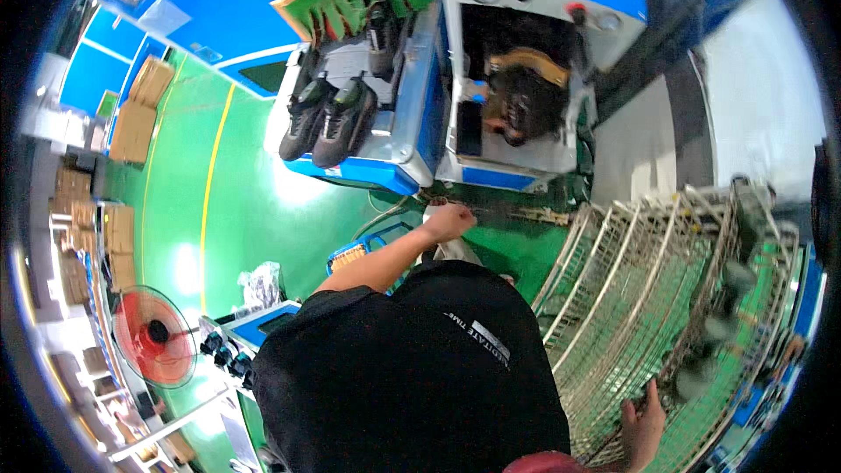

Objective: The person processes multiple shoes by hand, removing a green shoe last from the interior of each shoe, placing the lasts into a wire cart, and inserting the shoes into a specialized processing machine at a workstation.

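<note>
My left hand [449,222] hangs before my body with its fingers loosely curled in, and nothing shows in it. On my right, my right hand [646,427] is at the wire rack [644,289], with thumb and a finger held apart and nothing seen in its grasp. Blurred dark shapes, too smeared to name, sit along the rack's far side. Ahead, two dark shoes [343,123] stand side by side on the front of a blue and white machine [399,144]. Another dark shoe [380,42] is behind them, below hanging green strips [350,9].
A second machine [512,171] has an open chamber with a dark shoe-like item [517,109] inside. A red fan [156,335] stands at left, near a low table [263,322] with dark items. Cardboard boxes [131,131] line the far left. A blue stool [350,256] is beside my left arm.
</note>
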Motion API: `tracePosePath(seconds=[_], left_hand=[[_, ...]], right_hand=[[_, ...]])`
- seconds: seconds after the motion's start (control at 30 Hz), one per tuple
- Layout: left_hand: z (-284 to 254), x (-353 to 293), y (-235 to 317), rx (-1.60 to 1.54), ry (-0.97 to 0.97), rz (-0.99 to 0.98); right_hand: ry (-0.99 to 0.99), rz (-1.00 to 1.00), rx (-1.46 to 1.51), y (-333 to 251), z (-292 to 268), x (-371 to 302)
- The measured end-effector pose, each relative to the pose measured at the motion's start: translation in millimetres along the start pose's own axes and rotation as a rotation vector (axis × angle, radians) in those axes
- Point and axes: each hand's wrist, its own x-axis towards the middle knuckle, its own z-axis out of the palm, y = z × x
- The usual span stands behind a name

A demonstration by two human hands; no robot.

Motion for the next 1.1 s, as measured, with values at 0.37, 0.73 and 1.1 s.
tracePosePath(seconds=[0.37, 0.73, 1.1], left_hand=[[-266, 26, -224, -0.067, 0.898, -0.336], [-263, 38, -246, -0.331, 0.98, -0.322], [-206, -64, -84, -1.709, 0.577, 0.112]], right_hand=[[-0.295, -0.27, 0.478, -165, 130, 151], [-0.394, -0.533, -0.123, -369, 110, 174], [-0.862, -1.148, 0.768, -493, 114, 182]])
